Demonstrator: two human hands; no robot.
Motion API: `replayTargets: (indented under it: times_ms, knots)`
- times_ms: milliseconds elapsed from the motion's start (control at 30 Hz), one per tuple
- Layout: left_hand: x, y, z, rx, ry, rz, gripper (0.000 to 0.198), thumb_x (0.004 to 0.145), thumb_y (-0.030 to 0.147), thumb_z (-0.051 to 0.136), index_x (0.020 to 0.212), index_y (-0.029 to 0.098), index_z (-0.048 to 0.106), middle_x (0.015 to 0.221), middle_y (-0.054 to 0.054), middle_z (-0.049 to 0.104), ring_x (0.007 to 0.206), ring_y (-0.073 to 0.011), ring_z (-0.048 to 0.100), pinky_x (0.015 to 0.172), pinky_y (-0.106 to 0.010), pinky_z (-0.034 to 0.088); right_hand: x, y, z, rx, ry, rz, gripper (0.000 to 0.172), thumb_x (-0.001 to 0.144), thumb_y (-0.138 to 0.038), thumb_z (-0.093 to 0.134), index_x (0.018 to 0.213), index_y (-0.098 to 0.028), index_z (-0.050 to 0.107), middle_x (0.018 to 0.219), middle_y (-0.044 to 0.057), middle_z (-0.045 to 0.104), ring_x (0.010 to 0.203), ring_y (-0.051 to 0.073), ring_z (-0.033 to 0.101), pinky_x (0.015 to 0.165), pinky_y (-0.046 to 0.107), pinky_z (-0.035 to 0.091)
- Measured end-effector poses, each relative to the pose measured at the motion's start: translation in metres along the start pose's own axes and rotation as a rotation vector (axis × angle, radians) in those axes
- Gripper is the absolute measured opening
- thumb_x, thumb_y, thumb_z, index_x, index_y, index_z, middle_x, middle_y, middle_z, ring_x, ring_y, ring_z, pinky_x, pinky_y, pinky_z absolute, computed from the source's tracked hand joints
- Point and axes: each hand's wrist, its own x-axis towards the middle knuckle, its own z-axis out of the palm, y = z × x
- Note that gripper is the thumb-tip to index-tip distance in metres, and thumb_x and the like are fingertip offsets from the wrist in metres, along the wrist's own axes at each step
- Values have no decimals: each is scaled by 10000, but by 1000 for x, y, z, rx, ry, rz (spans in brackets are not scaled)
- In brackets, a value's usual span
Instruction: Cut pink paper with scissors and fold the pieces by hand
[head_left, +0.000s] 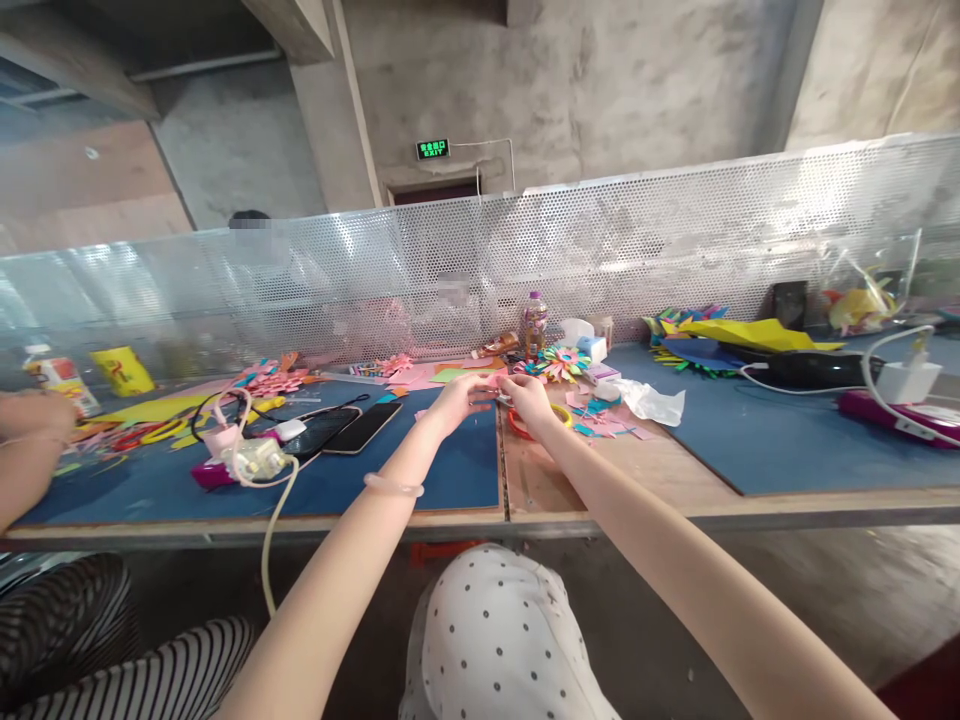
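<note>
My left hand (459, 402) and my right hand (529, 398) meet above the table, fingertips close together. Between them is a small piece of pink paper (493, 381), which both hands pinch. Its exact shape is partly hidden by the fingers. Below my right hand a red ring-shaped thing (516, 425) and a yellow ring (562, 414) lie on the wooden tabletop. Pink and green paper sheets (448, 375) lie just beyond my hands. To the right are pink and blue paper scraps (611, 420), with a multicoloured paper flower (561, 364) behind them.
A phone (364, 428) lies left of my hands, near a power strip with cables (251, 458). A bottle (534, 322) stands before the perforated metal screen (675, 230). Crumpled white plastic (652, 402) lies right. At far left is another person's arm (34, 440).
</note>
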Motion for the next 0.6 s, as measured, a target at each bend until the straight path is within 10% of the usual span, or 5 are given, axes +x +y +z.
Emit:
replayTargets:
  times_ms: [600]
  knots:
    - [-2, -3, -8, 74, -14, 21, 314, 737, 344, 612, 992, 163, 648, 1051, -115, 653, 917, -204, 618, 697, -274, 464, 3, 3, 1, -259, -50, -109, 259, 709, -371, 500, 631, -139, 584, 580, -7, 551, 542, 107, 460, 532, 222, 343]
